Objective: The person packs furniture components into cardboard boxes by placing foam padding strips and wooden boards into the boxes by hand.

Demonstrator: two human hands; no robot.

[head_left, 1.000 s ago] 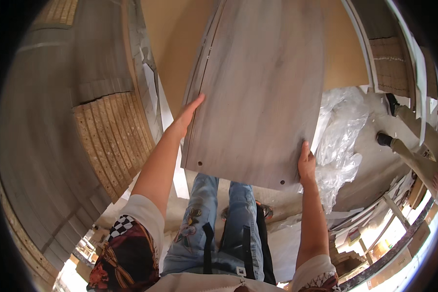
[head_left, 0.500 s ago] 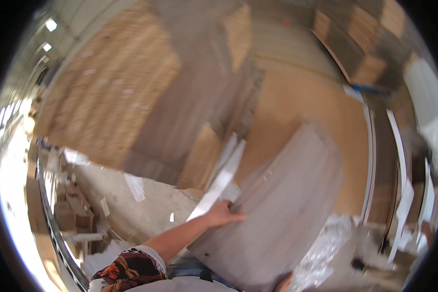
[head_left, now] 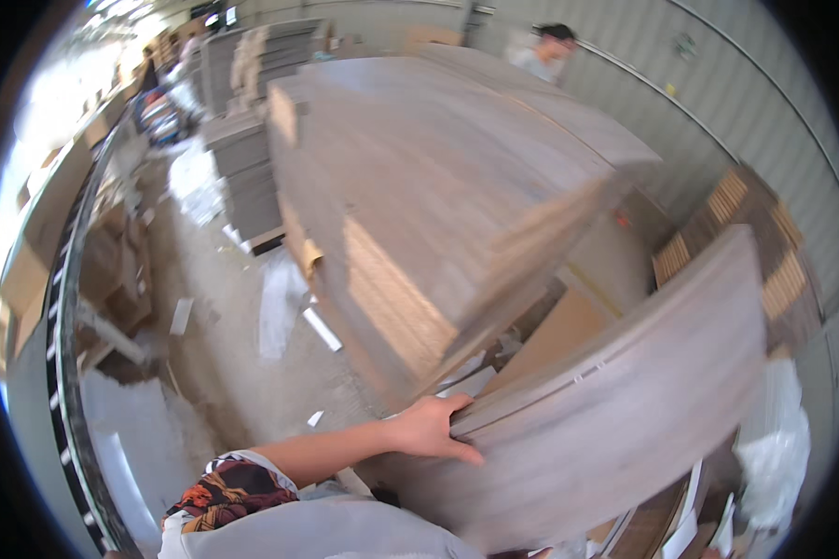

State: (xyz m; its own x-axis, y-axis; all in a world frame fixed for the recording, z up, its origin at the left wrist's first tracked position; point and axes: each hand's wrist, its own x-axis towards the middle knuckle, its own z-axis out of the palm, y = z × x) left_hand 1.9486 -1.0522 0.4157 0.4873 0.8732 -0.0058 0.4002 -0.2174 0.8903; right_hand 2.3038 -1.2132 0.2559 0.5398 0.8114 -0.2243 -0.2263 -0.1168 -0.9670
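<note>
A long grey-brown wood-look panel slants across the lower right in front of me. My left hand grips its near upper edge, thumb on the edge and fingers over the face. Of my right hand, only a sliver shows at the lower rim, by the panel's bottom edge; its fingers are hidden. Just beyond the panel stands a large stack of similar grey-brown panels, somewhat blurred, with bare tan chipboard showing on its near side.
A black-and-white rail runs along the left, with cardboard beside it. White scraps litter the concrete floor. More stacked panels stand at the right, near clear plastic wrap. A person is behind the big stack.
My view has swung up, bringing the far stacks and a person into sight. The panel has tilted and extends further right; my left hand still grips its edge.
</note>
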